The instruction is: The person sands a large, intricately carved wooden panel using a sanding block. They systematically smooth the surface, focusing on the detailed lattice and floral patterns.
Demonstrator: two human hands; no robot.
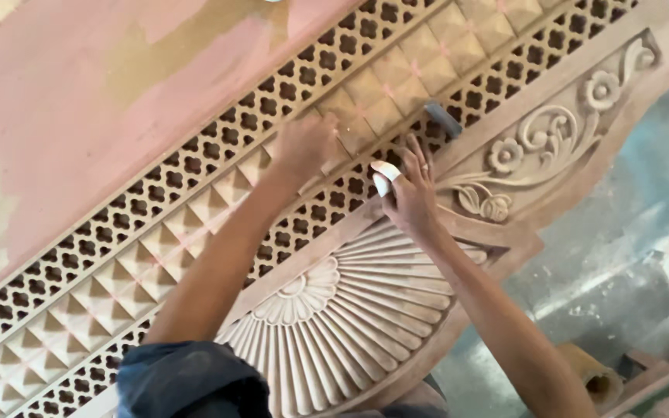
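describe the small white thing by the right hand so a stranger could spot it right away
Start at the big carved wooden panel with the fan-shaped sunburst. Just above the fan, the right hand rests on a lattice strip. The folded white piece beside its thumb is the only pale white item against the tan wood.

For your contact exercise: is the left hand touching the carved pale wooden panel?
Touching: the head view shows the left hand pressed flat on the carved pale wooden panel.

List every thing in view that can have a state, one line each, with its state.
Carved wooden panel: lying flat, bare wood, pinkish filler patches on the plain part.
Left hand: pressed on the row of pyramid tiles, fingers curled.
Right hand: resting on the lattice strip, thumb wrapped in white.
Small grey flat block: lying loose on the lattice.
Brown cardboard tube: lying on the floor, open end showing.
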